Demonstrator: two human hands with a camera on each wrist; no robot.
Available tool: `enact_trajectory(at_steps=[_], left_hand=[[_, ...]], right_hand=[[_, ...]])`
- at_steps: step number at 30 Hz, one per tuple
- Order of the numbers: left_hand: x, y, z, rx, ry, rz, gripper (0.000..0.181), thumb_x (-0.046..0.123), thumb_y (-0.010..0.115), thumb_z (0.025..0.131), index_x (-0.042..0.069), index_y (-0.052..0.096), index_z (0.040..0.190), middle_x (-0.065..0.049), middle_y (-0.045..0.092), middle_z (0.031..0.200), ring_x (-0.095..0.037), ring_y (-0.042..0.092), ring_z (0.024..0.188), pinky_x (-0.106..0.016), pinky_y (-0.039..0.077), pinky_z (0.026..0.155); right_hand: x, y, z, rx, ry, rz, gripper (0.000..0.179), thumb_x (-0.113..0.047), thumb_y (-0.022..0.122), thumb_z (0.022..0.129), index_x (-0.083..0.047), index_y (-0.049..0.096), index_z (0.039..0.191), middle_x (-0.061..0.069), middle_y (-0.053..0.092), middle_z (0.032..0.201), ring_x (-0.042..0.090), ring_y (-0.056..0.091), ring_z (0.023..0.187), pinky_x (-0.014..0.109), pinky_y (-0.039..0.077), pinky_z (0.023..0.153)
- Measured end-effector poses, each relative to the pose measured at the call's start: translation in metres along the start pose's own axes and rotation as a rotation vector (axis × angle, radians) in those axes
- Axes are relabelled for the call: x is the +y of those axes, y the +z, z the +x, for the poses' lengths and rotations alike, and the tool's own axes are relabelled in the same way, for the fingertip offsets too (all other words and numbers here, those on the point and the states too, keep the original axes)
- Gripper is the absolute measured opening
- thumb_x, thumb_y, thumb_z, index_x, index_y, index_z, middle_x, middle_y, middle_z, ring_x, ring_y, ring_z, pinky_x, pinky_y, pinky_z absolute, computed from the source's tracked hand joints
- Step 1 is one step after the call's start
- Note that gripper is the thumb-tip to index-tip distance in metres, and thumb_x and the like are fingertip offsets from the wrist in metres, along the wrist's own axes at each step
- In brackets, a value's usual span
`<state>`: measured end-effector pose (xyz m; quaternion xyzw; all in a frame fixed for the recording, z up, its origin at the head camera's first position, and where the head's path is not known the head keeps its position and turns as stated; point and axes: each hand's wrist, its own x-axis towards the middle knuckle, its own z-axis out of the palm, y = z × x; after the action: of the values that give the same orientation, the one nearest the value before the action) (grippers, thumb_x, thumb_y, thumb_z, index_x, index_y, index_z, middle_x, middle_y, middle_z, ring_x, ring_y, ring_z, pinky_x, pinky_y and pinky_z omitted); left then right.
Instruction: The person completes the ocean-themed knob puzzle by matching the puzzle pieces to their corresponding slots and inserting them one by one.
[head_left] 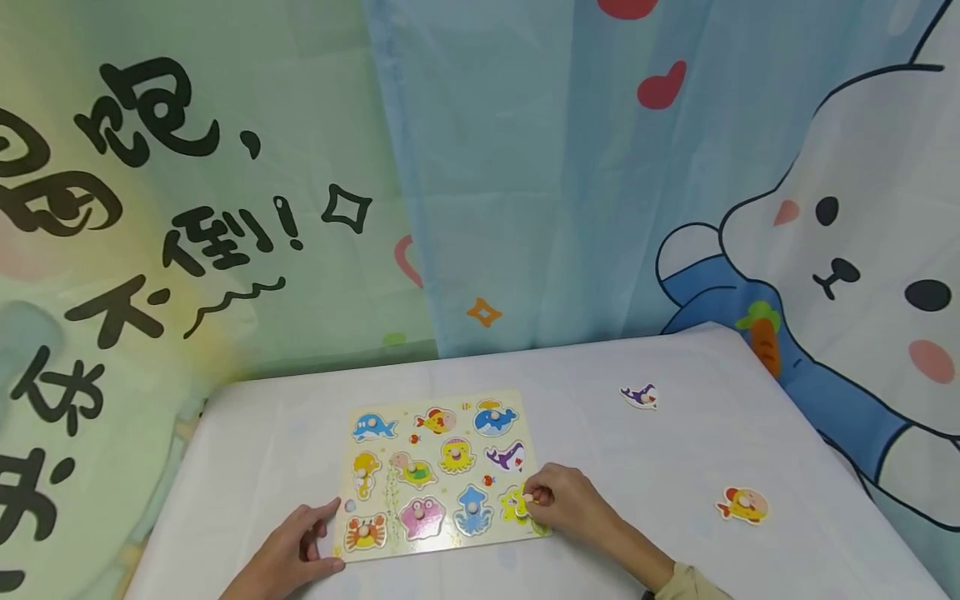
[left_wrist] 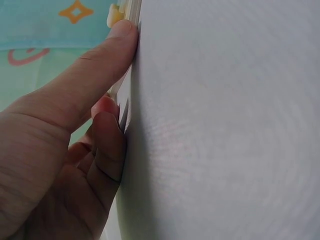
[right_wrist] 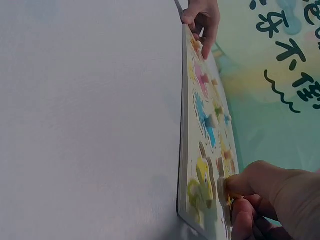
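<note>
A pale wooden peg puzzle board (head_left: 442, 546) with sea animals lies on the white table. My right hand (head_left: 568, 502) pinches a small yellow puzzle piece (right_wrist: 222, 187) between thumb and fingers, just over the board's near right corner. Its picture is mostly hidden by my fingers. Below it shows a yellow animal picture (head_left: 513, 505) on the board. My left hand (head_left: 288, 546) touches the board's left edge, thumb by the near corner and index finger further up. In the left wrist view the thumb (left_wrist: 102, 57) presses against the edge while the other fingers bend loosely.
Two loose pieces lie to the right: a purple-and-white one (head_left: 640, 397) toward the back and a yellow-and-red fish (head_left: 742, 505) nearer. Knobbed pieces such as a blue squid (head_left: 473, 512) and a crab (head_left: 366, 532) sit on the board. A printed curtain (head_left: 510, 167) hangs behind the table.
</note>
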<state>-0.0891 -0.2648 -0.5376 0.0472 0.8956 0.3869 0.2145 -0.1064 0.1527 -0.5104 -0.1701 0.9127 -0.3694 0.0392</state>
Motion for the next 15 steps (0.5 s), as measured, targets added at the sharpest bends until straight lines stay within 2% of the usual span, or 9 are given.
enact_trajectory(at_steps=[8, 15], left_hand=[[0.0, 0.0, 0.0, 0.002, 0.007, -0.001, 0.092, 0.042, 0.082, 0.071, 0.003, 0.043, 0.145, -0.003, 0.046, 0.095, -0.005, 0.046, 0.07, -0.018, 0.044, 0.062], [-0.001, 0.001, 0.001, 0.013, 0.004, 0.009, 0.093, 0.044, 0.082, 0.07, 0.005, 0.044, 0.145, -0.003, 0.045, 0.094, -0.006, 0.045, 0.07, -0.019, 0.044, 0.061]], right_hand=[[-0.009, 0.012, 0.005, -0.031, 0.033, 0.004, 0.007, -0.001, 0.071, 0.073, -0.004, 0.07, 0.079, -0.004, 0.053, 0.071, -0.001, 0.042, 0.064, 0.015, 0.038, 0.056], [-0.009, 0.02, 0.004, -0.016, 0.006, -0.005, 0.007, 0.0, 0.071, 0.072, -0.005, 0.068, 0.075, -0.005, 0.051, 0.069, -0.002, 0.041, 0.063, 0.015, 0.036, 0.056]])
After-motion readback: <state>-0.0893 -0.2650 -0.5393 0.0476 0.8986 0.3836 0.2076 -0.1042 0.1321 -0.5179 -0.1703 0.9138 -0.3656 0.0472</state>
